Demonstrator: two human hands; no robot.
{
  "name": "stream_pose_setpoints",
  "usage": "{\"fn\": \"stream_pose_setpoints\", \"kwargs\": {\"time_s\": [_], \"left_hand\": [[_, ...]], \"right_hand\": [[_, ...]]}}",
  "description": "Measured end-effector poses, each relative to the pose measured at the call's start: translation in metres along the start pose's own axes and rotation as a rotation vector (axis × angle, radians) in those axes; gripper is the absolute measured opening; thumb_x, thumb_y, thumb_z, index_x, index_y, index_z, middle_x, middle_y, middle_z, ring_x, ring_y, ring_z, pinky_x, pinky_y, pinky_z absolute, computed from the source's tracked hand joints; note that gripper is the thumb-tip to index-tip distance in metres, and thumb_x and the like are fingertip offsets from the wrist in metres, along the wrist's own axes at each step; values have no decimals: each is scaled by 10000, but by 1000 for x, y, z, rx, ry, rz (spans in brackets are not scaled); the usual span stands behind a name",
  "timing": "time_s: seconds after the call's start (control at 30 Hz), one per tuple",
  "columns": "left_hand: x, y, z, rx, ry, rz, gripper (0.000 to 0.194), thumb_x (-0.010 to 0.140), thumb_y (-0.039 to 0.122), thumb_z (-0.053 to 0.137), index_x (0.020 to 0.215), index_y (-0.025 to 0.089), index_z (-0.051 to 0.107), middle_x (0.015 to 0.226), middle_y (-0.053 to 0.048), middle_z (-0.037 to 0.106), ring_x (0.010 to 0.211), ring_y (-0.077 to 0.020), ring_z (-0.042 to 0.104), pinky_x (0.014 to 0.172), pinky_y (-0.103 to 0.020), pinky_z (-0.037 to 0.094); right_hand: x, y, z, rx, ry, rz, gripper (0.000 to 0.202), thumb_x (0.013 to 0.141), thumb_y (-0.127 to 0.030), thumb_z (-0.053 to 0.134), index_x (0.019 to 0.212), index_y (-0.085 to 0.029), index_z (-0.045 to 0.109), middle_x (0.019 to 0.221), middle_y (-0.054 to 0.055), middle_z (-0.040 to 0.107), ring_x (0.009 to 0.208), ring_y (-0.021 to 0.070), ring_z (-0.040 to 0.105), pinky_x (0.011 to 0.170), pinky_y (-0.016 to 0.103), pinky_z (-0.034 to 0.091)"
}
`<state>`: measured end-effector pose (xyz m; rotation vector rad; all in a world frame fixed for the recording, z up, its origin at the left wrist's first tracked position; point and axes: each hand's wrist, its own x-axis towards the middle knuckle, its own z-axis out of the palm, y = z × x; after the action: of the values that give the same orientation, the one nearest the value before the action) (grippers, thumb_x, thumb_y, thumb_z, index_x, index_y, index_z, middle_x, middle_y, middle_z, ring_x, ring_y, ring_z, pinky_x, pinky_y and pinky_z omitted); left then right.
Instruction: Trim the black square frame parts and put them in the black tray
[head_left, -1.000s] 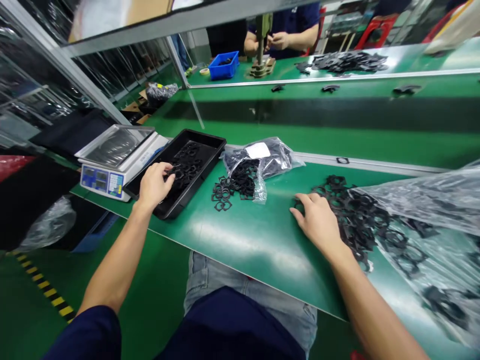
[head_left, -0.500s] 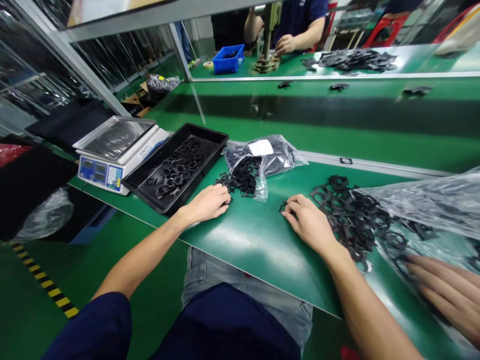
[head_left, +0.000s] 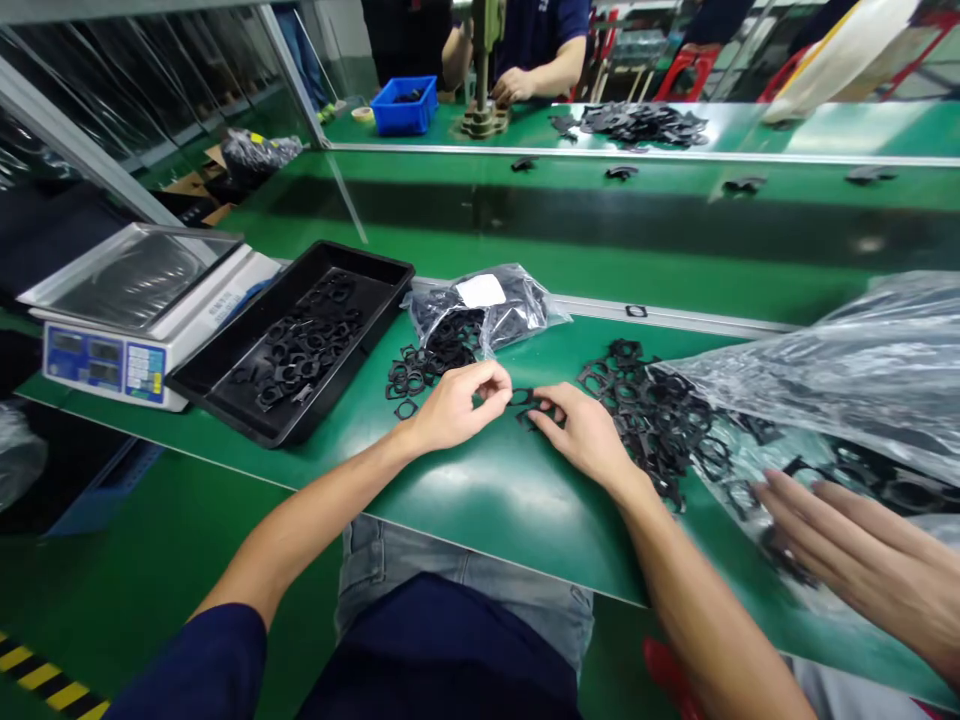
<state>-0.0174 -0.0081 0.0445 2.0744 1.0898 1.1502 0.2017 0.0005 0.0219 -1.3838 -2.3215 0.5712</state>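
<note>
My left hand (head_left: 466,402) pinches the left edge of a small black ring-shaped part (head_left: 520,403), just above the green table. From the other side, the thumb and fingers of my right hand (head_left: 581,430) close on black ring parts near its right edge; their overlap hides how many. A loose heap of black ring parts (head_left: 637,410) lies to the right of my right hand. Beyond my left hand, more such parts (head_left: 450,340) spill from a clear plastic bag (head_left: 517,300) with a white label.
A black tray (head_left: 367,335) holding ring parts stands at left, beside a weighing scale (head_left: 105,365). At right, another person's hand (head_left: 862,560) reaches by a large plastic bag (head_left: 840,350). Across the table, a co-worker (head_left: 540,60) sits near a blue bin (head_left: 405,105).
My left hand has moved right from the parts by the bag and now meets my right hand at a ring part. The view has shifted to the right.
</note>
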Motion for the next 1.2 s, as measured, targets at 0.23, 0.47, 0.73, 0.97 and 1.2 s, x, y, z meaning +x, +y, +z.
{"fn": "stream_pose_setpoints", "kwargs": {"time_s": [0.23,0.47,0.73,0.97,1.2], "left_hand": [[3,-19,31,-129,170,-40,142,931,264,548,815,187,577,744,2,635,693,-116,590,691,-241,494],[-12,-27,33,-220,210,-93,134,950,294,569,886,181,602,819,-20,705,688,-105,673,683,-222,549],[-16,-15,39,-291,197,-55,70,923,237,617,909,172,637,958,-71,737,883,-150,738,799,-260,609],[-18,-17,42,-319,191,-140,68,900,236,647,930,175,655,828,-20,724,722,-113,722,709,-209,615],[-18,-17,44,-328,138,-170,88,883,232,659,935,179,705,853,-29,738,740,-114,715,711,-213,623]], "right_hand": [[-3,-2,-8,-64,-124,-85,246,896,-277,671,1128,-195,681,1079,102,637,991,259,650,865,373,548],[-1,-6,5,15,89,51,379,1040,-399,392,863,-219,675,896,103,685,865,244,647,823,369,540],[1,-12,0,990,166,424,436,763,-616,771,778,-188,692,809,63,743,646,185,714,544,275,557],[-1,-20,1,1083,150,461,416,706,-577,832,809,-181,759,719,43,736,611,172,700,549,277,580],[-2,-25,-1,1043,56,396,406,735,-584,802,728,-180,768,619,19,690,519,131,618,533,259,552]]}}
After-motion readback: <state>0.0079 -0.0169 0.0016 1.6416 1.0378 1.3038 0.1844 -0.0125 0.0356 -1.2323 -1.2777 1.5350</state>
